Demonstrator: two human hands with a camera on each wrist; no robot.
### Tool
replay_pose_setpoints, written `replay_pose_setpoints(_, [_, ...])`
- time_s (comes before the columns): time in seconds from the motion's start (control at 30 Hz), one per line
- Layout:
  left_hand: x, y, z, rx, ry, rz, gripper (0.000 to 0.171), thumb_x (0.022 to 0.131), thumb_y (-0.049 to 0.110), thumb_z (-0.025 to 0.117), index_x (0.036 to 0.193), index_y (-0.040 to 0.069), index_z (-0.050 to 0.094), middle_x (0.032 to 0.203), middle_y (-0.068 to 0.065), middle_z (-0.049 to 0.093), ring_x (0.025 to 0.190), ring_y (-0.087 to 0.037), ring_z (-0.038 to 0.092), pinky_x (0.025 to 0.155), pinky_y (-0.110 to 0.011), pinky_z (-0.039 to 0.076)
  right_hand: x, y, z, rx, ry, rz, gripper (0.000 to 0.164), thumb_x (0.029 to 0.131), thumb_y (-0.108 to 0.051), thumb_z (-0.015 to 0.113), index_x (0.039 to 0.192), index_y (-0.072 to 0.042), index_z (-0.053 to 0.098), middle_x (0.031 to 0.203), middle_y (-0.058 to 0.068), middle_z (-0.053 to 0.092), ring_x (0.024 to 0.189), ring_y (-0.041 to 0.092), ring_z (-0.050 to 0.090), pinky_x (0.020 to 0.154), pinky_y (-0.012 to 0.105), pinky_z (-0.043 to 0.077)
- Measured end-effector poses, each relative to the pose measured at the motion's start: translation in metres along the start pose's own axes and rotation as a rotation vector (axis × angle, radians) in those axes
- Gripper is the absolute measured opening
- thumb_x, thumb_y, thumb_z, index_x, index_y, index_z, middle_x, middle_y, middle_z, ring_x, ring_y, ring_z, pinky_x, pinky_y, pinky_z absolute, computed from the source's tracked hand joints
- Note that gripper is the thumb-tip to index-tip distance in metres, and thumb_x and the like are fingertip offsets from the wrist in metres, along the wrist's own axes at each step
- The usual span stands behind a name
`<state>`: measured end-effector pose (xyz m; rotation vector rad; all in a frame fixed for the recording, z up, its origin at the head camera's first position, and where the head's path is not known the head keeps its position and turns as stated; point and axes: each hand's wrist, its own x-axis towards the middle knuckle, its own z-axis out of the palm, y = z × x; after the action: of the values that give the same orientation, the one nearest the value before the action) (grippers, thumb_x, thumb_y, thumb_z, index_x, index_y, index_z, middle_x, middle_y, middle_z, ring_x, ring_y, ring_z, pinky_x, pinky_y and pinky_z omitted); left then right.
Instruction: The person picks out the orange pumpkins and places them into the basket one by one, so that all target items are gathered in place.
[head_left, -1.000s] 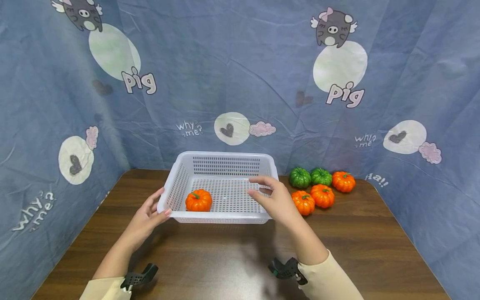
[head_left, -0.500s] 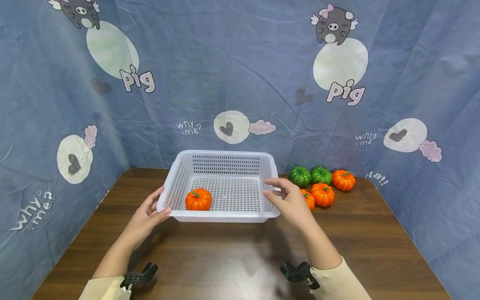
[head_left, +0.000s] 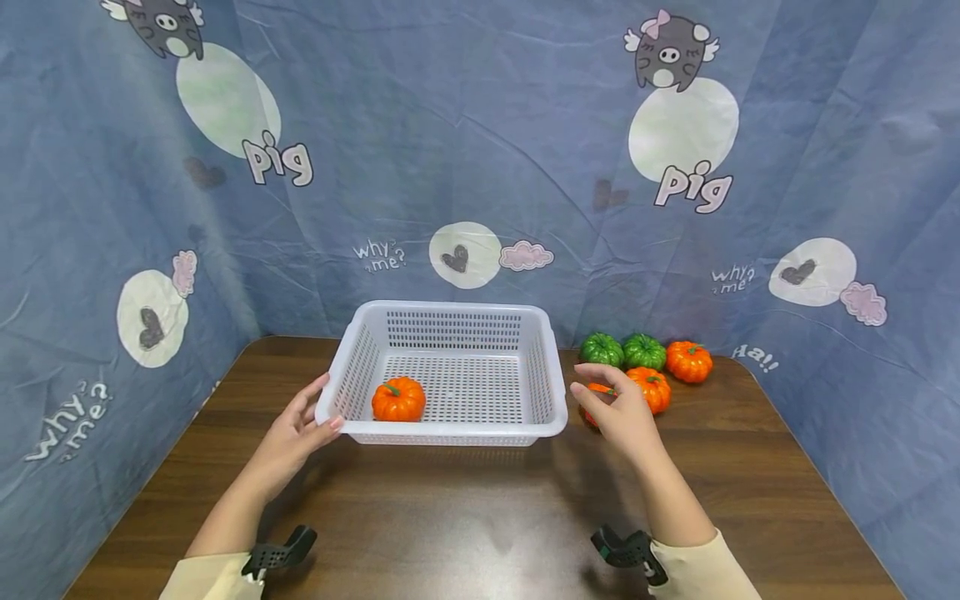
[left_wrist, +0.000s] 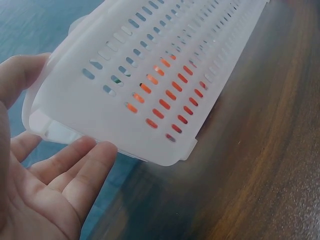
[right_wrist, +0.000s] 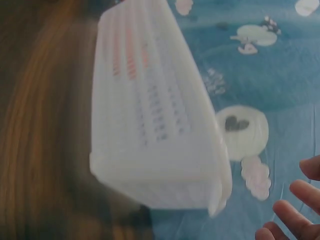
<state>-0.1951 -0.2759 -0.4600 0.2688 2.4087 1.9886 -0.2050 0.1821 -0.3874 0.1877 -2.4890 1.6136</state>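
Observation:
A white slotted plastic basket [head_left: 450, 429] stands on the table with one small orange pumpkin [head_left: 398, 400] in its near left part. My left hand [head_left: 292, 433] holds the basket's near left corner, thumb on the rim and fingers along the end wall; the left wrist view shows orange through the slots of the basket wall [left_wrist: 110, 120]. Off the basket's right end, my right hand [head_left: 618, 408] holds nothing, thumb and fingers apart. It partly covers an orange pumpkin [head_left: 600, 388]. In the right wrist view its fingertips [right_wrist: 292, 215] are apart from the basket.
Behind the right hand sit two more orange pumpkins [head_left: 688, 362] and two green pumpkins [head_left: 602, 350], close together near the table's back edge. A blue printed cloth [head_left: 480, 150] hangs behind and beside the brown wooden table [head_left: 450, 517].
My right hand has moved right, from over the basket to past its right end, beside the pumpkins. The left hand keeps its hold on the basket corner, and the basket stays in place.

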Motion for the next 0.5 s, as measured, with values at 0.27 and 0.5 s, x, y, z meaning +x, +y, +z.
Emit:
replay_pose_setpoints(0.27, [0.0, 0.0, 0.0, 0.01, 0.006, -0.01, 0.08, 0.098, 0.015, 0.066, 0.161, 0.013, 0.016, 0.149, -0.03, 0.041, 0.11, -0.006, 0.06, 0.088, -0.02, 0.053, 0.002, 0.017, -0.021, -0.056, 0.051, 0.027, 0.035, 0.097, -0.021, 0.067, 0.127, -0.002, 0.064, 0.129, 0.016, 0.063, 0.125, 0.027, 0.054, 0.103, 0.039, 0.048])
replay_pose_setpoints(0.5, [0.0, 0.001, 0.0, 0.017, 0.007, -0.012, 0.08, 0.098, 0.015, 0.065, 0.161, 0.014, 0.016, 0.149, -0.029, 0.041, 0.11, -0.006, 0.06, 0.088, -0.019, 0.052, 0.003, 0.035, -0.037, -0.054, 0.11, 0.028, 0.035, 0.099, -0.018, 0.065, 0.128, 0.001, 0.062, 0.128, 0.019, 0.062, 0.122, 0.026, 0.055, 0.088, 0.008, 0.044])
